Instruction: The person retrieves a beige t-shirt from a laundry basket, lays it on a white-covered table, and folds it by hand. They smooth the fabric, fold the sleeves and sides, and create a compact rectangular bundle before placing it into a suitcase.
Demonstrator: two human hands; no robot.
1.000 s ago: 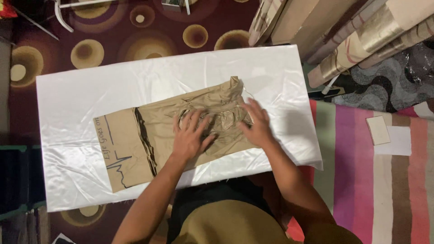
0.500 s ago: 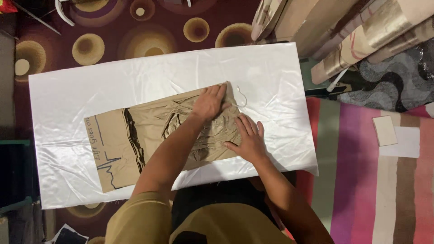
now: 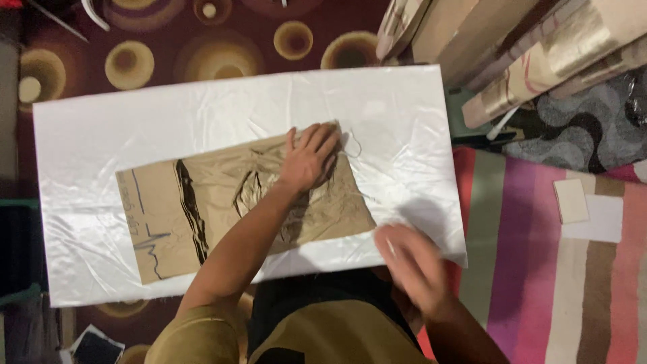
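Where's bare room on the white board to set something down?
Bare white board lies along the far edge beyond the tan garment, and at the right end past the left hand. The near edge strip is narrow; the right hand hovers there.

Circle-patterned maroon carpet, striped rug, rolled fabrics, small card

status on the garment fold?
Done: tan garment lies flat in a narrow rectangle on the white-covered board. In hand: left hand presses its wrinkled far corner; right hand is lifted off, blurred. Left: creases under that palm remain.
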